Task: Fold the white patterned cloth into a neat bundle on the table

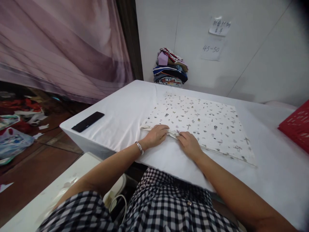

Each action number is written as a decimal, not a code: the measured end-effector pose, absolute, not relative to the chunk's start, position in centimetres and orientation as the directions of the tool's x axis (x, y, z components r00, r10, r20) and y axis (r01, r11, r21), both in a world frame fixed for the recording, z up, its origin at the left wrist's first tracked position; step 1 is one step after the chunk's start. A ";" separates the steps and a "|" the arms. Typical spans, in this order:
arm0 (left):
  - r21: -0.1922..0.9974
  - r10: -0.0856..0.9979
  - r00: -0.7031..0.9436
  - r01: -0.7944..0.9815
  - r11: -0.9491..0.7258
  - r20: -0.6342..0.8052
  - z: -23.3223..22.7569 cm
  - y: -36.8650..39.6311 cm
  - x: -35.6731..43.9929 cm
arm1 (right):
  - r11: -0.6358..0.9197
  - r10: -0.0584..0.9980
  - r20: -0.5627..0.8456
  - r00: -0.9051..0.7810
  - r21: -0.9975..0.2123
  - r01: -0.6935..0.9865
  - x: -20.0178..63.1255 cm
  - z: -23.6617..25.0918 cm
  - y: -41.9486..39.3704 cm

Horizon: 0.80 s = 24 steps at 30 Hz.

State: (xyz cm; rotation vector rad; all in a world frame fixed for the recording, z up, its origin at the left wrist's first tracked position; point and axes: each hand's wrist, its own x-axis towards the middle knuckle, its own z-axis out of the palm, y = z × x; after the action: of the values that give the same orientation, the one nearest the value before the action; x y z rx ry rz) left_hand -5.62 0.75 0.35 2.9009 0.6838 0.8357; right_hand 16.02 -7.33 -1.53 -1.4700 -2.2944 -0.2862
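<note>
A white patterned cloth [205, 122] lies folded flat on the table with a white cover [120, 112]. My left hand [156, 134] rests on the cloth's near edge, fingers curled and pinching the layered hem. My right hand [189, 143] sits just beside it on the same edge, fingers pressed down and gripping the fabric. A metal bracelet [139, 147] circles my left wrist. Both hands nearly touch each other at the hem.
A black phone-like slab [88, 121] lies near the table's left corner. A stack of folded clothes [171, 68] stands at the far edge by the wall. A red patterned item [298, 127] sits at the right. Paper notes [219, 26] hang on the wall.
</note>
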 end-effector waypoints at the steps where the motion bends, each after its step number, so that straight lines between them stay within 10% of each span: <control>1: 0.170 0.431 0.754 0.402 -0.900 0.495 0.4 0.8 -5.6 | 0.418 0.823 0.440 -0.359 -0.040 0.908 16.0 -1.5 -7.3; 24: -0.042 0.316 0.845 0.368 -0.929 0.433 0.1 0.4 -5.4 | 0.479 0.797 0.424 -0.430 -0.008 0.878 15.9 -1.6 -7.5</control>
State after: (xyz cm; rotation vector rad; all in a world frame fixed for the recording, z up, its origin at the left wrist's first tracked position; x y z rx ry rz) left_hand -5.44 0.44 0.08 3.1350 0.5836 0.7007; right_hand 15.92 -7.46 -1.56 -1.4037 -2.3591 -0.3024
